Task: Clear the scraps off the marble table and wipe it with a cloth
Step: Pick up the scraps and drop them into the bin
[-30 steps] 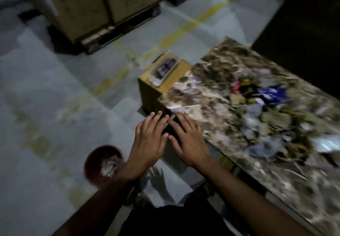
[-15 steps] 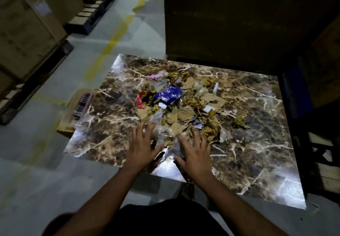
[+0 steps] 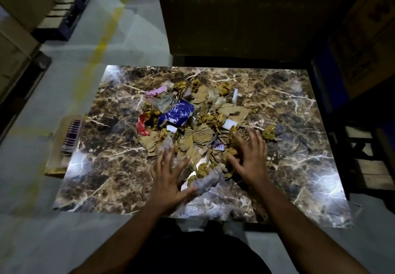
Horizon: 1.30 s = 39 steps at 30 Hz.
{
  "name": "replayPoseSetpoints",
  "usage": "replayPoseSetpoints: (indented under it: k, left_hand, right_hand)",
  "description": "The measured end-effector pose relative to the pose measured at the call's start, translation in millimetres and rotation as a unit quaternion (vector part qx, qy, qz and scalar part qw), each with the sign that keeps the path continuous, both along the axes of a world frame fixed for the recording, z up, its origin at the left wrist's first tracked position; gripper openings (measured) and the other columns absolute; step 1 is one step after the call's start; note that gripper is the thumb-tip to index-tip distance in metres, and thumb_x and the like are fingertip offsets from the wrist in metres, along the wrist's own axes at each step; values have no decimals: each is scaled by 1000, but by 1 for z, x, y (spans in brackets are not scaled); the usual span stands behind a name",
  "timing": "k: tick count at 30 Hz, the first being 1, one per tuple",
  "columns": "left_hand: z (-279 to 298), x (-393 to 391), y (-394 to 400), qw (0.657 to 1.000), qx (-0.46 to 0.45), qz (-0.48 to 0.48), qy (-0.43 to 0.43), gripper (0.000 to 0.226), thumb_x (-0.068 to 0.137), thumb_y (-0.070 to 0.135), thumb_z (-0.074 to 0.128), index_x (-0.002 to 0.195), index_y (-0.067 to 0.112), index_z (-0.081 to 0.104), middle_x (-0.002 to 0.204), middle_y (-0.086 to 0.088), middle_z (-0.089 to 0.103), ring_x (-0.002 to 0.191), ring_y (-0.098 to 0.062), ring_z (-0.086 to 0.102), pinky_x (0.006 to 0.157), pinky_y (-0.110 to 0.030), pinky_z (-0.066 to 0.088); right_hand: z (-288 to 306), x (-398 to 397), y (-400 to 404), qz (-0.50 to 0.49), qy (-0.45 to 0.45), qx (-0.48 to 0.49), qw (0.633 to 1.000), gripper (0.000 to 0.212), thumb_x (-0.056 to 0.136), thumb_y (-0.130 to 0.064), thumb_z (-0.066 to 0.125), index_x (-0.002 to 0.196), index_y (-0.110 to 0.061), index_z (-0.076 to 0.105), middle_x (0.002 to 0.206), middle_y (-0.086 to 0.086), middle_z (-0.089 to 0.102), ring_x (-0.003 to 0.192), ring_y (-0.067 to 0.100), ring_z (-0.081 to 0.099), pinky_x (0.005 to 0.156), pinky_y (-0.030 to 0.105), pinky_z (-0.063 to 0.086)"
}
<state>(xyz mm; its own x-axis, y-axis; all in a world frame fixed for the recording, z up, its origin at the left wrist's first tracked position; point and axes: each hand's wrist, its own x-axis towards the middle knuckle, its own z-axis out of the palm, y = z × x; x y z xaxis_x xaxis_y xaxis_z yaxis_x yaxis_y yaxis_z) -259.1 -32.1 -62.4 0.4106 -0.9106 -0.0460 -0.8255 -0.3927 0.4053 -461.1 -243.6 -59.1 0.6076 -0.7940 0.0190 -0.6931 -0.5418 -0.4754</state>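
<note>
A brown marble table (image 3: 106, 179) fills the middle of the view. On its centre lies a heap of scraps (image 3: 196, 124): torn cardboard, crumpled gold paper, a blue wrapper (image 3: 178, 112), a red wrapper (image 3: 141, 127) and clear plastic (image 3: 205, 180). My left hand (image 3: 168, 177) lies spread at the heap's near left edge, fingers straight, touching the clear plastic. My right hand (image 3: 249, 156) rests with spread fingers on the cardboard and gold paper at the heap's near right side. No cloth is in view.
A cardboard box (image 3: 64, 145) sits on the floor against the table's left edge. A dark large box (image 3: 235, 17) stands behind the table. Pallets with cartons (image 3: 64, 10) line the far left. A dark wooden frame (image 3: 367, 156) stands at the right.
My view swung from the floor and table corner onto the whole table. Both hands moved forward onto the near edge of the heap and spread further apart, the right one reaching farther.
</note>
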Motion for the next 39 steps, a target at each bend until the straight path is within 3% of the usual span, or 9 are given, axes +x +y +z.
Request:
replayPoseSetpoints:
  k: [5,9,14,17,21,27,33,37,39]
  left_hand:
    - [-14,-33,7,997,26,71,28,93,79,77,59,156,45,20,167,-1,-15,153,-30,-12,115,-58,-5]
    - [-22,-44,-2,996,17,57,60,85,84,63,62,156,34,27,167,-1,-4,153,-30,1,115,-54,14]
    - [-20,-63,-20,975,-100,137,140,62,92,30,65,150,29,41,166,1,2,152,-23,13,107,-36,32]
    - [-20,-72,-34,957,-134,162,201,49,99,25,51,148,26,44,165,6,8,147,-6,17,107,-27,33]
    - [-6,-88,-58,910,-208,232,273,50,100,40,35,142,20,51,155,-2,32,135,14,27,102,-5,25]
    - [17,-106,-81,832,-301,264,383,48,98,47,43,137,20,51,139,-4,49,128,-3,50,98,-11,41]
    - [37,-105,-90,794,-326,290,424,41,87,50,54,123,30,53,131,-1,55,119,-12,56,95,-28,49]
    - [51,-103,-97,768,-326,304,461,45,85,51,55,125,32,49,127,15,53,106,10,56,78,-8,46]
    - [56,-101,-101,755,-319,309,483,43,87,45,54,127,30,48,128,15,53,108,8,55,77,-9,45]
  right_hand:
    - [-20,5,27,23,16,50,998,74,93,-74,30,158,-40,20,168,-1,11,151,27,17,117,66,22]
    - [-20,6,51,3,-69,79,994,75,93,-74,29,155,-32,33,167,0,14,149,26,23,116,65,26]
    - [-25,8,64,14,-99,125,987,65,94,-66,36,150,-32,40,170,-3,3,152,24,20,115,66,27]
    - [-29,12,68,6,-125,138,982,58,98,-61,33,148,-33,43,166,-6,21,149,21,25,116,62,28]
    - [-29,21,74,-18,-217,187,958,48,102,-50,37,144,-30,49,150,-7,45,140,13,38,111,54,37]
    - [-18,33,75,-73,-346,271,895,43,103,-40,39,139,-20,53,141,-5,55,133,15,51,109,45,45]
    - [8,38,65,-78,-382,256,885,39,100,-45,39,129,-26,59,139,-9,53,137,15,46,110,44,42]
    - [31,42,61,-63,-392,286,872,36,97,-49,40,124,-32,57,127,-18,60,121,14,59,98,51,51]
    - [40,44,60,-59,-404,295,864,37,97,-49,41,125,-30,57,126,-17,62,119,15,60,97,53,52]
